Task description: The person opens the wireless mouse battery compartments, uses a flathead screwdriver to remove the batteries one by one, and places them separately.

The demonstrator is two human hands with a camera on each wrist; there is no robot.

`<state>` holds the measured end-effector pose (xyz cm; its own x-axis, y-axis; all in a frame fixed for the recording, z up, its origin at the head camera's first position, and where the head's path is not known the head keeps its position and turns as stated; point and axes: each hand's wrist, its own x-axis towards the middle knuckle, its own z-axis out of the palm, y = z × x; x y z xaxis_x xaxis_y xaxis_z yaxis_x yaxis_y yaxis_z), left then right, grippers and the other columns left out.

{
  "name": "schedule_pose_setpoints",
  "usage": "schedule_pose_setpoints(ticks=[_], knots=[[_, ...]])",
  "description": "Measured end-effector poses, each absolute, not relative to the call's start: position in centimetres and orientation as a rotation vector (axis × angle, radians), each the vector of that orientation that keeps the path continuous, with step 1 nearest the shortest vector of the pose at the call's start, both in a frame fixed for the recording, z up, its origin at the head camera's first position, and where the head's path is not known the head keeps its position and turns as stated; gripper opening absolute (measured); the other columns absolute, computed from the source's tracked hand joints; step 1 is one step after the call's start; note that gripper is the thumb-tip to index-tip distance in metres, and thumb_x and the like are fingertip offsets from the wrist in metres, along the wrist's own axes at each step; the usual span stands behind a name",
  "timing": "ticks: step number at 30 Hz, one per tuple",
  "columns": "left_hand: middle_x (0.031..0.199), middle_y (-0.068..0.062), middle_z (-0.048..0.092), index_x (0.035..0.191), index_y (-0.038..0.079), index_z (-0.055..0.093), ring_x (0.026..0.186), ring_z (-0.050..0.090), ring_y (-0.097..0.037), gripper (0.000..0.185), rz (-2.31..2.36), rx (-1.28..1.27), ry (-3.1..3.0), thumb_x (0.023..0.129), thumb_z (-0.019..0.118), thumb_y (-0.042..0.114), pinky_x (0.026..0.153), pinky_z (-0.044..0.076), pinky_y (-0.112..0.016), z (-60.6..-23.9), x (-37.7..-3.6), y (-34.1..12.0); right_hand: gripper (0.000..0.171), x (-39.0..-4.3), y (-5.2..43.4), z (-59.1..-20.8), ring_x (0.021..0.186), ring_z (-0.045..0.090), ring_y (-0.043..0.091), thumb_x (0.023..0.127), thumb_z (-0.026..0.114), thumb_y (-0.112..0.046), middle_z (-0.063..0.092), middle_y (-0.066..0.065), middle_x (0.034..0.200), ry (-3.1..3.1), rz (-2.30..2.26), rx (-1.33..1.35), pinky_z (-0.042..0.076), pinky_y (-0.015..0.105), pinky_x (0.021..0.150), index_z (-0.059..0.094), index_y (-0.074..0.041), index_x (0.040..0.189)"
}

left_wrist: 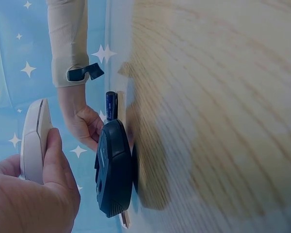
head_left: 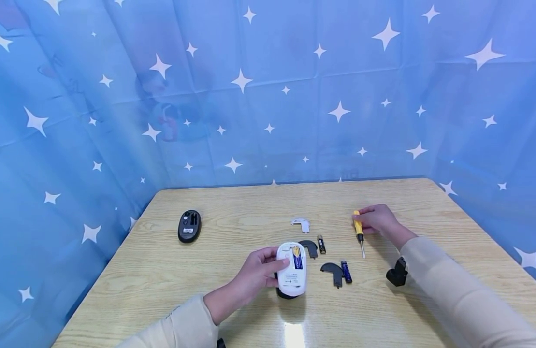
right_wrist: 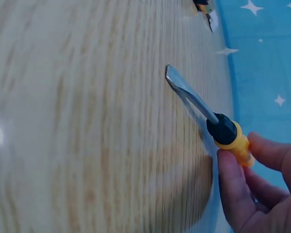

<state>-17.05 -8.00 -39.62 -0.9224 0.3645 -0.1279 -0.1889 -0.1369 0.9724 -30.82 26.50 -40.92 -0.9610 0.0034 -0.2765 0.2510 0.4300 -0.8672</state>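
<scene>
My left hand (head_left: 261,270) holds a white computer mouse (head_left: 289,282) with its underside up; a blue and gold battery (head_left: 297,257) lies in its uncovered compartment. Below the white mouse, a black mouse (left_wrist: 115,170) is on the table, mostly hidden in the head view. At the right, my right hand (head_left: 378,220) pinches the yellow handle of a screwdriver (head_left: 358,225). The screwdriver's flat metal tip (right_wrist: 173,77) points down toward the table, close to the wood in the right wrist view.
Another black mouse (head_left: 190,226) lies underside up at the left. Between my hands are a white battery cover (head_left: 303,224), a dark cover (head_left: 310,247), a second dark cover (head_left: 336,271), a black battery (head_left: 322,244) and a blue battery (head_left: 346,272). A starry blue curtain (head_left: 268,106) hangs behind the table.
</scene>
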Motion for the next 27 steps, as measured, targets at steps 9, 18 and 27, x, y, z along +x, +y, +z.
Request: schedule_pose_setpoints(ticks=[9,18,27], knots=[[0.100,-0.009,0.065,0.122,-0.007,0.057,0.087,0.066,-0.020,0.035,2.113,0.194,1.784,0.092,0.064,0.010,0.073,0.059,-0.037,-39.84,-17.13,-7.96,0.052,-30.91,26.42,-41.23,0.075,0.065,0.012,0.094,0.065,-0.018,0.066,0.012,0.097,2.499,-1.502,0.230,0.060,0.033,0.070,0.047,0.015,0.131],[0.101,-0.009,0.066,0.123,-0.007,0.056,0.087,0.066,-0.020,0.036,2.110,0.197,1.792,0.092,0.064,0.010,0.072,0.059,-0.035,-39.79,-17.09,-7.98,0.051,-30.85,26.17,-41.06,0.072,0.064,0.014,0.094,0.065,-0.020,0.064,0.012,0.092,2.573,-1.386,0.234,0.060,0.032,0.066,0.050,0.015,0.129],[0.101,-0.009,0.066,0.122,-0.008,0.056,0.087,0.066,-0.019,0.036,2.117,0.184,1.781,0.092,0.064,0.009,0.072,0.059,-0.034,-39.77,-17.12,-8.04,0.050,-30.77,26.24,-41.30,0.075,0.064,0.016,0.093,0.067,-0.021,0.064,0.014,0.093,2.587,-1.386,0.233,0.059,0.032,0.066,0.052,0.014,0.126]])
